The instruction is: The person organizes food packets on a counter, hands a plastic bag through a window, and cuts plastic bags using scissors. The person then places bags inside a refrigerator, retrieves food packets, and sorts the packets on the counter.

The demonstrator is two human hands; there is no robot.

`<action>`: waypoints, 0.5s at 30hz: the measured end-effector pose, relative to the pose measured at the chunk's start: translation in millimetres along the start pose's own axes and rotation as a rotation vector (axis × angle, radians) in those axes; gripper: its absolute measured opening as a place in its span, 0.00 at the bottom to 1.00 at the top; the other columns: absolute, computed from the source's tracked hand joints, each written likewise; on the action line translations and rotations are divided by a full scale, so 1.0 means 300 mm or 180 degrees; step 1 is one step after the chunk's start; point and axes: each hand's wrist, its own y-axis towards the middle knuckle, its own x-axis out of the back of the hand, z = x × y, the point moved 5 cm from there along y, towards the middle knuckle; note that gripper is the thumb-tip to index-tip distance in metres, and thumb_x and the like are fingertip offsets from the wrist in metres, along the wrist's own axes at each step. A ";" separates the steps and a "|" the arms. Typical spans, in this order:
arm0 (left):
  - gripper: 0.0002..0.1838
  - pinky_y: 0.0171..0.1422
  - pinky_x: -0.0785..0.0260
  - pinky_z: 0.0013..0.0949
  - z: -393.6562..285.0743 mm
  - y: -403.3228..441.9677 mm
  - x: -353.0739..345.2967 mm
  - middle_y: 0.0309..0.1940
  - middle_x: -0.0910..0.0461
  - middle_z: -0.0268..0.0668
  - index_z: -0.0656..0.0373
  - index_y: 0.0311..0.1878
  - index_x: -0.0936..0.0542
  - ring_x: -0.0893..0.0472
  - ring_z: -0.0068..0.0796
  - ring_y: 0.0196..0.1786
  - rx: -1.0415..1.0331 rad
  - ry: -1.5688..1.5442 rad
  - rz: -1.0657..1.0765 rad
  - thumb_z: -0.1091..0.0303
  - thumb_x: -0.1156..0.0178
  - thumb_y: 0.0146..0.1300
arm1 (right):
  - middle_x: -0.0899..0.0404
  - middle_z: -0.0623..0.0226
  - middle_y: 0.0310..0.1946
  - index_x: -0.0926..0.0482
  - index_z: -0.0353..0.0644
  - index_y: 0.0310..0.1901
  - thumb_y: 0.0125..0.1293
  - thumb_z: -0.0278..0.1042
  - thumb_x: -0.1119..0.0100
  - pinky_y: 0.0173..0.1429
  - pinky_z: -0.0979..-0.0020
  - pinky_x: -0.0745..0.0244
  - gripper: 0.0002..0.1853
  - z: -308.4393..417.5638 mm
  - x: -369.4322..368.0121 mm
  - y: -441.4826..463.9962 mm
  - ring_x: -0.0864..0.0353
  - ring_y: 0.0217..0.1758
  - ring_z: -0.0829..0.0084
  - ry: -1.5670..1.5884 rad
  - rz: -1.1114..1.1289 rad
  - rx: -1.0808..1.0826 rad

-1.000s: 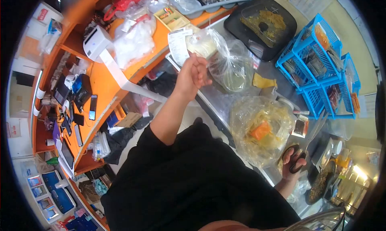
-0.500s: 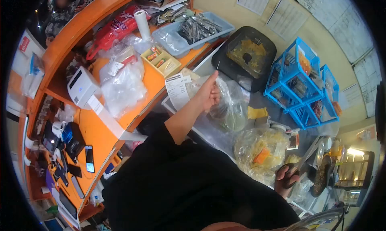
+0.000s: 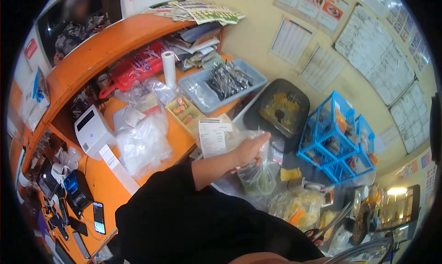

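Note:
My left hand (image 3: 251,151) is closed around the gathered top of a clear plastic bag (image 3: 257,181) with something pale green in its lower part. In my right hand (image 3: 315,238), at the lower right, a pair of scissors (image 3: 332,221) points up and right, away from the bag. A printed receipt (image 3: 212,137) lies just left of my left hand. Below the held bag sits a larger clear bag (image 3: 294,209) with yellow and orange contents. The scissors' blades are close to its right side.
A black pan (image 3: 283,108) with yellowish residue stands beyond my left hand. Blue baskets (image 3: 334,140) with packets stand to its right. A grey-blue tray (image 3: 193,91) of dark packets, a receipt printer (image 3: 93,131) and plastic bags (image 3: 142,140) occupy the orange counter. A person (image 3: 80,27) stands behind it.
The view has tilted up, so everything sits lower in it. My left hand has turned, its thumb now pointing right, still gripping the bag. My right hand still holds the scissors.

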 end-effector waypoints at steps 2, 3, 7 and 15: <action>0.17 0.20 0.37 0.30 -0.154 -0.023 0.033 0.22 0.29 0.30 0.50 0.40 0.27 0.30 0.24 0.19 0.0036 -0.0679 -0.0172 0.46 0.45 0.64 | 0.29 0.68 0.21 0.31 0.39 0.38 0.54 0.69 0.46 0.25 0.77 0.34 0.34 0.006 -0.001 0.026 0.29 0.21 0.75 -0.0032 0.0010 0.0012; 0.18 0.22 0.35 0.30 -0.239 -0.044 0.060 0.24 0.31 0.30 0.48 0.46 0.27 0.31 0.23 0.20 0.0074 -0.0806 -0.0399 0.46 0.44 0.63 | 0.29 0.68 0.21 0.31 0.39 0.38 0.54 0.69 0.46 0.25 0.77 0.34 0.34 0.005 -0.004 0.044 0.29 0.20 0.75 -0.0036 0.0042 0.0016; 0.16 0.24 0.33 0.27 -0.602 -0.284 0.098 0.26 0.32 0.28 0.44 0.47 0.28 0.32 0.21 0.24 -0.0309 -0.0880 -0.0760 0.49 0.41 0.61 | 0.29 0.68 0.20 0.31 0.39 0.38 0.55 0.69 0.47 0.25 0.77 0.34 0.34 -0.016 -0.036 0.153 0.30 0.20 0.75 0.0007 0.0267 -0.0016; 0.14 0.18 0.37 0.21 -1.170 -0.599 0.331 0.14 0.43 0.26 0.56 0.29 0.38 0.43 0.17 0.13 -0.1618 -0.1010 -0.1829 0.61 0.45 0.65 | 0.30 0.69 0.19 0.31 0.39 0.37 0.56 0.70 0.49 0.24 0.77 0.34 0.33 -0.054 -0.136 0.434 0.30 0.18 0.75 0.0156 0.1138 -0.0038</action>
